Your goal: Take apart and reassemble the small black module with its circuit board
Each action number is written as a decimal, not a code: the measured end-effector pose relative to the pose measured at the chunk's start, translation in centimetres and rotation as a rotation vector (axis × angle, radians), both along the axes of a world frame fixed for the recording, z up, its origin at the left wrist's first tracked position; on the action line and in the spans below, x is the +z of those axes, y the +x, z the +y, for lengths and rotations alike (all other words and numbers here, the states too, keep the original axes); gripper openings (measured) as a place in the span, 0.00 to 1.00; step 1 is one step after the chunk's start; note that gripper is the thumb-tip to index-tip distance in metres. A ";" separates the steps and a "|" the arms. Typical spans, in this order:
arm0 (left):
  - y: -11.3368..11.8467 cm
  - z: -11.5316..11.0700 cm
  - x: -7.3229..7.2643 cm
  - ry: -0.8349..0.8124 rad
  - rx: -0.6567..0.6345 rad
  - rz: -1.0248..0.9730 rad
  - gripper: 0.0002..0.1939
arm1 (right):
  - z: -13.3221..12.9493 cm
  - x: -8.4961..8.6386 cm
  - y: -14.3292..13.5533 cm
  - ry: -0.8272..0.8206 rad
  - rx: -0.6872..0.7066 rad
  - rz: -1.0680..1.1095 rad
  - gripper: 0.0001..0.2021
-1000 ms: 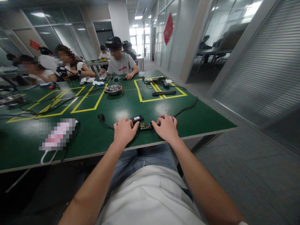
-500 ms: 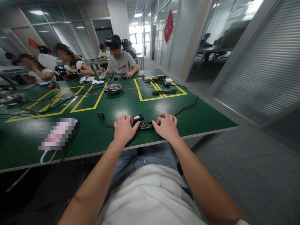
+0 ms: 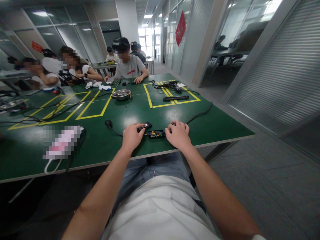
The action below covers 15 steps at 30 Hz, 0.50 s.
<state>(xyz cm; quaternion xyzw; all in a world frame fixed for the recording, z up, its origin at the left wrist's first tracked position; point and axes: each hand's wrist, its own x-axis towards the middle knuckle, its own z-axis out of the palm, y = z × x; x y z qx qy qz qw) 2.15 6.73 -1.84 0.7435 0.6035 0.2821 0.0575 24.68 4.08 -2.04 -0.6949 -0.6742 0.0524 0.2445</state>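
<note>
A small black case (image 3: 156,134) with coloured parts inside lies open-topped near the front edge of the green table (image 3: 212,126). Just behind its left end is a black cover with a white label (image 3: 147,125), tilted, its left end in the closed fingers of my left hand (image 3: 133,136). My right hand (image 3: 178,134) is curled at the case's right end, over the cable there; what its fingers grip is hidden. From under my left hand a black cable runs left to a round black plug (image 3: 108,123). Another black cable (image 3: 200,115) leads off behind my right hand.
Further back stand a metal bowl (image 3: 121,94), a black bar (image 3: 175,98) and a heap of black cables (image 3: 166,86) by yellow tape. A blurred pink-white item (image 3: 62,143) lies left. A person (image 3: 130,66) sits across the table.
My left thumb has moved off the case and onto the labelled cover, which has shifted slightly left and tilted. My right hand has barely moved, its thumb slightly farther from the case.
</note>
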 end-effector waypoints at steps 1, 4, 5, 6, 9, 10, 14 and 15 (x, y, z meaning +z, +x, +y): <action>-0.1 0.0 0.0 0.011 0.023 -0.027 0.13 | 0.0 0.0 0.0 -0.001 0.001 0.000 0.15; -0.3 -0.4 0.1 0.088 0.002 -0.110 0.14 | -0.1 0.1 0.0 -0.006 0.002 -0.004 0.15; -0.4 -0.6 0.2 0.127 -0.053 -0.134 0.15 | -0.1 0.1 0.0 -0.008 0.001 -0.007 0.16; -0.4 -0.9 0.3 0.161 -0.128 -0.146 0.16 | -0.1 0.1 0.0 -0.011 0.001 -0.011 0.16; -0.2 -1.6 0.6 0.178 -0.371 -0.105 0.18 | -0.1 0.2 0.0 -0.022 0.007 -0.025 0.18; -0.1 -1.8 0.7 0.155 -0.430 -0.073 0.18 | -0.1 0.1 0.0 -0.026 0.011 -0.029 0.18; 0.4 -2.2 1.1 0.045 -0.505 0.033 0.17 | 0.1 -0.1 0.0 -0.012 0.020 -0.030 0.19; 0.5 -2.2 1.2 0.030 -0.504 0.046 0.17 | 0.1 -0.2 0.0 -0.002 0.019 -0.026 0.19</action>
